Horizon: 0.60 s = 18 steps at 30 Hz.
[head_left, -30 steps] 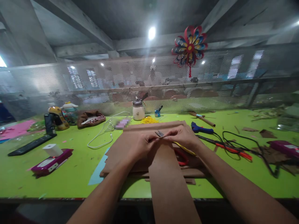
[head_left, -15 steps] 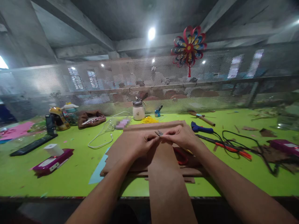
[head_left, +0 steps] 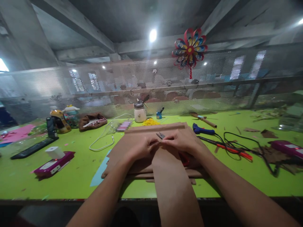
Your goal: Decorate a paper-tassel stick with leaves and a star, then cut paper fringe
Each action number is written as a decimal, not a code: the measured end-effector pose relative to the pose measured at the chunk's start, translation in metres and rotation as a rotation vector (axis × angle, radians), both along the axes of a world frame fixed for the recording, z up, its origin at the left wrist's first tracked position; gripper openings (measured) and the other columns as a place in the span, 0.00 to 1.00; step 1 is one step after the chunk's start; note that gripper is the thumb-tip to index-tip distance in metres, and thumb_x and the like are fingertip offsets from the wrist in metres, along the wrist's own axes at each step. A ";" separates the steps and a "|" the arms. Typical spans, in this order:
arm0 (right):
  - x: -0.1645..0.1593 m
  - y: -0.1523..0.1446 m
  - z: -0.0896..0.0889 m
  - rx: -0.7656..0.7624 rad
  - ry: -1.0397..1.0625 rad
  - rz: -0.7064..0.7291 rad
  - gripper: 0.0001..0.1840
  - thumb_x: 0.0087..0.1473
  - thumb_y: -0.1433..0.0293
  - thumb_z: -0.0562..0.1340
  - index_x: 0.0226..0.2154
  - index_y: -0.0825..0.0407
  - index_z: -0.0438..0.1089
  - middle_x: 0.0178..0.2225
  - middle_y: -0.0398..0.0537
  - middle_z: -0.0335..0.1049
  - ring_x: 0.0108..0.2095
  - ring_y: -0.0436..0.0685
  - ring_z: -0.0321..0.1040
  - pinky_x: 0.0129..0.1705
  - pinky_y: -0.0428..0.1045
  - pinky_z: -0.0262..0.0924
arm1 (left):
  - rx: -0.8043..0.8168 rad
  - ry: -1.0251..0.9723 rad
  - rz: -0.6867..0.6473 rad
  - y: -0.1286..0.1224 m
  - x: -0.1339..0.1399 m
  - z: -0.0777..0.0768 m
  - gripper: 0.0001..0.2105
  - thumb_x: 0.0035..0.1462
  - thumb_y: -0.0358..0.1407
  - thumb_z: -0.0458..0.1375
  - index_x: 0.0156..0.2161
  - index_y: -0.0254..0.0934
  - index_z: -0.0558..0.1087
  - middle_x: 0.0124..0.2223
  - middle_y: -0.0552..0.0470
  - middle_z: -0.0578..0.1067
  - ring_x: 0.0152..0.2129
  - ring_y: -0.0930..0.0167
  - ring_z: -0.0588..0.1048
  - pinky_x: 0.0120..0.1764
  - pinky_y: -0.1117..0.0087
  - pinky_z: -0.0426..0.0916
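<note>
Both hands pinch the far end of a long brown paper strip (head_left: 174,179), which hangs toward me over the table's front edge. My left hand (head_left: 143,146) is closed on the strip's left corner. Close beside it, my right hand (head_left: 181,142) grips the same end with thumb and forefinger. Just beyond the fingertips show the blade tips of scissors (head_left: 160,135); a red handle (head_left: 185,159) shows under my right wrist, mostly hidden. Beneath the hands lies a stack of brown paper (head_left: 118,154), with a light blue sheet (head_left: 100,171) poking out at its left.
A blue glue gun (head_left: 203,129), a red-and-black tool (head_left: 233,150) and dark cords lie to the right. Purple power strips (head_left: 54,164) sit on either side. Behind the stack stand a white jar (head_left: 140,113) and yellow string (head_left: 151,121). A perforated screen (head_left: 113,78) closes the back.
The strip's hanging part has swung slightly to the right. My hands have shifted a little, staying pinched at its far end. The red handle is more covered now.
</note>
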State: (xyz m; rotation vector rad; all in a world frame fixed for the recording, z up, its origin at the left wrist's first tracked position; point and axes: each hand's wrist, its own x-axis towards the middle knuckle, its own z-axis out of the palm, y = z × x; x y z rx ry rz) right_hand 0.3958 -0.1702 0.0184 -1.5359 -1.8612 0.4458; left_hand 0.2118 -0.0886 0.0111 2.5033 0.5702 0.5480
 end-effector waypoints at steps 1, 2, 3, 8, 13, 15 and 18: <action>-0.001 0.000 -0.001 0.002 -0.001 0.005 0.15 0.49 0.61 0.58 0.25 0.53 0.76 0.17 0.42 0.63 0.19 0.48 0.52 0.20 0.44 0.44 | 0.005 0.002 -0.007 0.000 0.001 -0.001 0.13 0.57 0.39 0.48 0.31 0.35 0.72 0.27 0.54 0.71 0.24 0.74 0.64 0.26 0.76 0.55; -0.001 0.000 -0.001 -0.002 0.004 0.013 0.15 0.49 0.61 0.58 0.25 0.53 0.76 0.17 0.41 0.61 0.19 0.47 0.51 0.20 0.44 0.43 | 0.012 0.008 -0.016 0.000 0.001 -0.001 0.13 0.57 0.39 0.48 0.31 0.35 0.73 0.27 0.54 0.71 0.23 0.74 0.64 0.26 0.76 0.55; 0.000 0.001 -0.003 -0.011 0.009 0.019 0.16 0.50 0.61 0.57 0.25 0.54 0.75 0.16 0.40 0.59 0.18 0.47 0.49 0.20 0.44 0.42 | 0.016 0.012 -0.021 0.000 0.001 -0.001 0.13 0.57 0.39 0.49 0.31 0.35 0.73 0.27 0.53 0.71 0.23 0.74 0.64 0.26 0.76 0.55; 0.004 0.001 -0.001 -0.026 -0.025 0.027 0.16 0.51 0.63 0.55 0.17 0.54 0.64 0.15 0.38 0.50 0.18 0.46 0.45 0.19 0.44 0.39 | -0.148 0.050 -0.008 0.004 -0.003 0.000 0.13 0.57 0.41 0.48 0.29 0.35 0.70 0.23 0.54 0.70 0.20 0.74 0.66 0.23 0.76 0.56; 0.003 -0.003 0.007 -0.077 -0.042 0.070 0.14 0.51 0.65 0.54 0.18 0.53 0.60 0.17 0.38 0.50 0.20 0.46 0.47 0.21 0.44 0.40 | -0.341 0.077 -0.052 0.007 -0.006 -0.001 0.14 0.57 0.43 0.48 0.28 0.36 0.66 0.19 0.56 0.67 0.16 0.74 0.68 0.20 0.76 0.58; 0.003 -0.004 0.007 -0.090 -0.039 0.084 0.14 0.51 0.65 0.54 0.18 0.53 0.59 0.17 0.38 0.50 0.20 0.47 0.46 0.22 0.44 0.40 | -0.319 0.070 -0.057 0.008 -0.006 -0.002 0.14 0.57 0.43 0.48 0.26 0.36 0.66 0.18 0.56 0.67 0.15 0.75 0.67 0.21 0.76 0.57; 0.007 -0.002 0.004 -0.125 0.008 0.118 0.15 0.52 0.63 0.54 0.19 0.53 0.59 0.17 0.37 0.49 0.20 0.47 0.46 0.22 0.45 0.41 | -0.291 0.034 -0.035 0.010 -0.005 -0.002 0.15 0.56 0.41 0.49 0.23 0.35 0.65 0.19 0.55 0.67 0.16 0.75 0.65 0.22 0.75 0.57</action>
